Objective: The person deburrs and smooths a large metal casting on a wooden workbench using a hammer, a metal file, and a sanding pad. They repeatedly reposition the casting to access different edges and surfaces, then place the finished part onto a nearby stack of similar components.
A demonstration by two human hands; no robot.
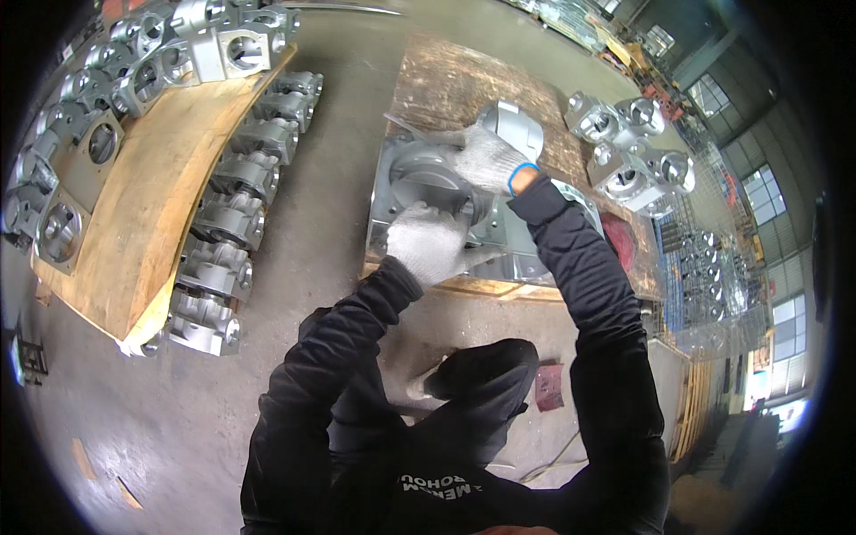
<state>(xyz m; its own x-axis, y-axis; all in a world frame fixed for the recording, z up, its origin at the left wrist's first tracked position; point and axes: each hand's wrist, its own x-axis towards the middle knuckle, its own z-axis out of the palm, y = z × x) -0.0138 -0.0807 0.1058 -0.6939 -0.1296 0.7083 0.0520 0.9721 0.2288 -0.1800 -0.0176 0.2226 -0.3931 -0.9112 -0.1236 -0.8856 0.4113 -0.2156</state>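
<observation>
Gloved left hand (426, 242) grips the grey metal casting (428, 183) (near edge). Right hand (486, 158) clasps its top, on the wooden desk (446, 85).

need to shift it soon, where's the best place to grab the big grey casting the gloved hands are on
Probably by its outer edges, one hand per side, coming from above. The grey casting lies flat on the wooden pallet, with a broad round face on top; the left hand and right hand already rest on opposite sides.

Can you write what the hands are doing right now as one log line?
left hand: on grey metal casting | right hand: gripping casting top | casting: on wooden pallet | nearby: more castings
</observation>
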